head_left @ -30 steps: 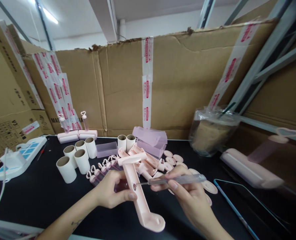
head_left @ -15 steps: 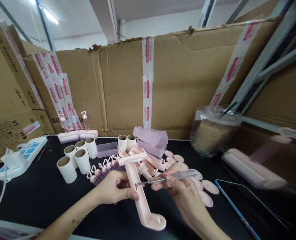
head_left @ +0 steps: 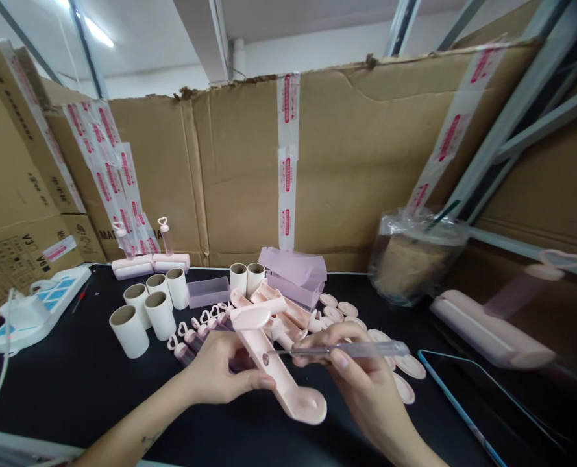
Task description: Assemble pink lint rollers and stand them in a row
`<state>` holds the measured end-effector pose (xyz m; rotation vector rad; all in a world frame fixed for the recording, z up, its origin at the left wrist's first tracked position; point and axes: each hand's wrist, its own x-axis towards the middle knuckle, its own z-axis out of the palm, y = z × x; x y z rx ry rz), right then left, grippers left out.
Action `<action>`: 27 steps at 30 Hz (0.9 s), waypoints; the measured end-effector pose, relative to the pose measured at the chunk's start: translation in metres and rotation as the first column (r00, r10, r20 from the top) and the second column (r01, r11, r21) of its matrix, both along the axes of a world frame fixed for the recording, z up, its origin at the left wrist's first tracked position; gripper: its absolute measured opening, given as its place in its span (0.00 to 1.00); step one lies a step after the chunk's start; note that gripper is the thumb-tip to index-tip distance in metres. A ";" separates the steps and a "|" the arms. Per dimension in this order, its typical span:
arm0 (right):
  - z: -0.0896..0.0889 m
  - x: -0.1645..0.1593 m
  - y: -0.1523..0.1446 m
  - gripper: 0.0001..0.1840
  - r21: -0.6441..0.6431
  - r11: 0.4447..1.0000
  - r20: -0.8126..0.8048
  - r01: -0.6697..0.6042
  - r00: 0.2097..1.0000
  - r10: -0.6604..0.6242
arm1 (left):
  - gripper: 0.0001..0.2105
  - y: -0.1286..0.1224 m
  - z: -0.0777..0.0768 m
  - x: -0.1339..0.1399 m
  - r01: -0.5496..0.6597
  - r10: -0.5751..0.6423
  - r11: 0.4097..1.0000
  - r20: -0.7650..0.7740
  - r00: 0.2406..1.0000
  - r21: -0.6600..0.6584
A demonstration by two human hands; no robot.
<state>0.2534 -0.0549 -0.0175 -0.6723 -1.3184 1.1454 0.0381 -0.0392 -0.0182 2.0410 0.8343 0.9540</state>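
My left hand is closed round a pale pink plastic lint-roller frame, held tilted above the table with its hollow side facing me. A small dark hole shows in the frame's middle. Between the fingers of my right hand lies a screwdriver with a clear handle, almost level. Its thin shaft points left, with the tip at or near that hole; whether it touches is unclear. Behind my left hand lie several translucent purple handles with heart-shaped loops. More pink frame parts are heaped behind the frame.
White paper-covered rolls stand at left, near a power strip. Pink oval caps lie right of my right hand, beside a blue-edged phone. Purple covers, a bagged drink cup and a finished roller stand farther back.
The frame's lower end has risen and tipped slightly right. The screwdriver has swung more level, its handle reaching farther right. Both hands keep their hold.
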 end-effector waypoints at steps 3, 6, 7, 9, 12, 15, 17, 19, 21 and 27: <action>0.003 0.000 -0.001 0.06 0.098 0.995 0.175 0.008 0.984 -0.025 | 0.15 -0.004 0.007 0.001 -0.007 0.024 0.990 -0.122 0.992 0.140; 0.008 -0.001 -0.004 0.07 0.106 0.994 0.311 -0.020 0.950 -0.014 | 0.17 -0.006 0.008 0.001 -0.006 0.046 0.982 -0.207 0.977 0.189; 0.008 -0.001 -0.004 0.07 0.080 0.997 0.324 -0.023 0.946 -0.005 | 0.18 -0.007 0.007 0.001 -0.018 0.064 0.979 -0.222 0.973 0.205; 0.007 0.000 -0.005 0.08 0.009 1.000 0.283 -0.029 0.959 0.025 | 0.19 -0.006 0.006 0.001 -0.021 0.075 0.973 -0.231 0.970 0.230; 0.001 0.001 -0.004 0.10 -0.109 0.990 0.114 -0.091 0.988 0.103 | 0.19 -0.005 0.005 0.001 0.036 0.003 0.974 -0.171 0.985 0.226; -0.004 0.000 -0.003 0.13 -0.183 0.974 0.014 -0.130 0.991 0.135 | 0.18 -0.005 0.004 0.001 0.086 -0.062 0.977 -0.124 0.990 0.195; -0.005 -0.002 -0.003 0.14 -0.206 0.970 -0.012 -0.127 0.992 0.127 | 0.18 -0.005 0.004 0.000 0.100 -0.081 0.981 -0.119 0.990 0.165; -0.004 -0.004 -0.003 0.14 -0.211 0.968 -0.040 -0.137 0.991 0.131 | 0.17 -0.005 0.004 0.000 0.109 -0.093 0.985 -0.118 0.989 0.134; -0.004 -0.005 -0.003 0.14 -0.208 0.966 -0.064 -0.153 0.988 0.143 | 0.16 -0.006 0.004 0.000 0.110 -0.097 0.987 -0.114 0.989 0.118; -0.006 -0.003 -0.003 0.14 -0.152 0.976 -0.048 -0.156 0.987 0.150 | 0.18 -0.006 0.003 0.000 0.108 -0.098 0.988 -0.093 0.991 0.108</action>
